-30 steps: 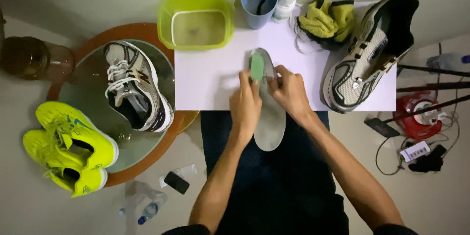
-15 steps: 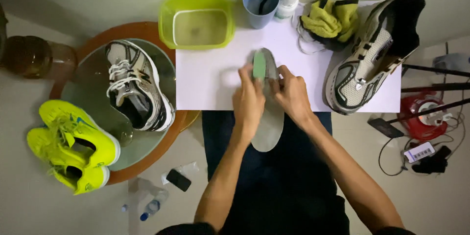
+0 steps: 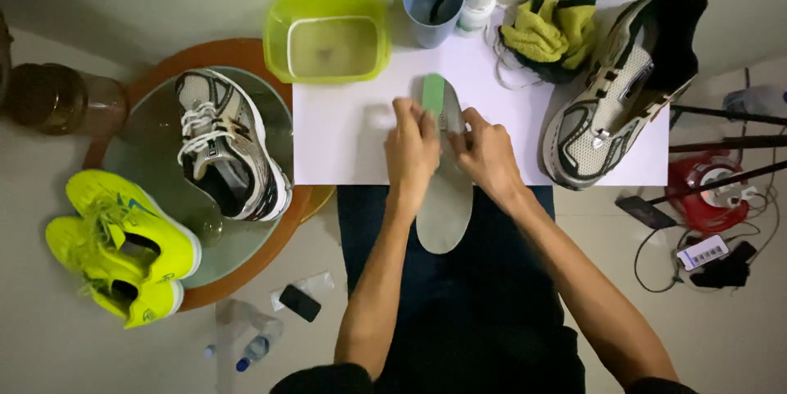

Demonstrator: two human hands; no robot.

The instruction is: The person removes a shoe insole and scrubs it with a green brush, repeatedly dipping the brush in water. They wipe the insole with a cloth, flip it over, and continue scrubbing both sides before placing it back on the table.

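Left grip [image 3: 412, 148] on insole [image 3: 447, 201] edge

Hidden and cut-off parts

The left hand [image 3: 412, 152] and right hand [image 3: 485, 156] are covering the insole's [image 3: 447, 205] middle — the grip underneath is staying unseen — while a brown jar [image 3: 57, 99] is fading into blur near the left edge.
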